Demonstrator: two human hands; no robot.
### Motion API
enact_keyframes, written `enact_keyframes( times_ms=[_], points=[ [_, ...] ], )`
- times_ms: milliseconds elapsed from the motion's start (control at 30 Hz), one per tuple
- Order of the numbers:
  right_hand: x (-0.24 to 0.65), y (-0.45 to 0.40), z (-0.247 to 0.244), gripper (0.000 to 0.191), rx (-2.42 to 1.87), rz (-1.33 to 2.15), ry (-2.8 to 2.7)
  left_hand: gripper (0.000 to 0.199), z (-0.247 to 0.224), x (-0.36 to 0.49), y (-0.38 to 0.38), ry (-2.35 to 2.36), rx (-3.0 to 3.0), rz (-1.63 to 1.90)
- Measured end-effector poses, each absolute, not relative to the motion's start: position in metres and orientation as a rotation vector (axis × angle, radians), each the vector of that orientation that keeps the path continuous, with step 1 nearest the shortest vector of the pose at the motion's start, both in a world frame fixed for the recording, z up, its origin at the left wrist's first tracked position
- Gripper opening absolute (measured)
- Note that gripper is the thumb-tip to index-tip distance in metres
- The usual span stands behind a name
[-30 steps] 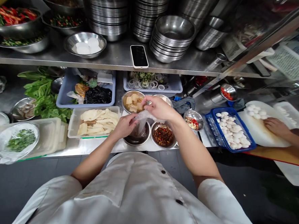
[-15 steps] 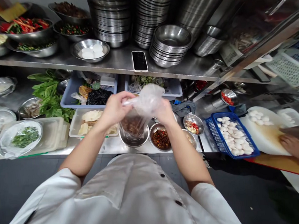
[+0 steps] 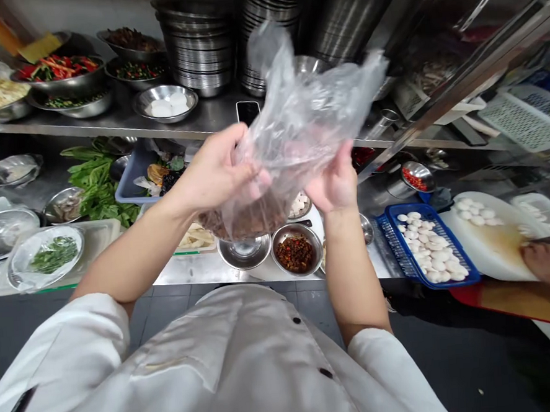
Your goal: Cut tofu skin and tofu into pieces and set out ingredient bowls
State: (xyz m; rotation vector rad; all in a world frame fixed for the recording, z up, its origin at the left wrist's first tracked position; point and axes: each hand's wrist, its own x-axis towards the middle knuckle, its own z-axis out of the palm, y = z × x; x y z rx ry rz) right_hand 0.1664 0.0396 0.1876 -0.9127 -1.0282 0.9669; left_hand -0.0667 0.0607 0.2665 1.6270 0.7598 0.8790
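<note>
A clear plastic bag is held up in front of me over the counter, its loose top spread wide. Brown, minced-looking food fills the bottom of it. My left hand is closed on the bag's left side, thumb and fingers pinching the film. On the right side my right hand holds the film, thumb up, its other fingers partly hidden behind the plastic. Just below the bag sits a steel bowl with a shiny bottom. Beside it stands a bowl of dark red-brown chili mix.
A blue basket of white mushrooms stands to the right. Beyond it, another person's hand rests by a knife on a cutting board. Stacked steel bowls and a phone are on the shelf. Leafy greens lie left.
The bag's gathered top has been opened out and now stands taller and wider. Both hands have moved apart, the right one outward, and the bag has lifted off the steel bowl.
</note>
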Motion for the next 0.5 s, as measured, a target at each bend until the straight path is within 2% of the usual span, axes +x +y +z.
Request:
enact_keyframes(
  times_ms=[100,200,300,400,433,500],
  points=[
    [0.165,0.023,0.138,0.080,-0.966,0.939,-0.886,0.021,0.292,-0.044,0.043,0.799,1.578,1.038],
    [0.127,-0.008,0.083,0.089,-1.062,1.156,-0.765,0.025,0.316,-0.036,0.024,0.849,1.571,1.117],
    [0.093,-0.031,0.064,0.101,-1.038,1.181,-0.680,0.023,0.314,-0.039,0.018,0.728,1.474,1.149],
    [0.095,-0.034,0.076,0.097,-0.971,1.123,-0.629,0.030,0.263,-0.048,0.029,0.652,1.205,1.311],
    [0.100,-0.035,0.079,0.091,-0.992,1.131,-0.612,0.035,0.236,-0.052,0.032,0.677,1.087,1.368],
    [0.108,-0.039,0.074,0.075,-1.077,1.196,-0.550,0.048,0.174,-0.061,0.029,0.810,0.879,1.239]
  ],
)
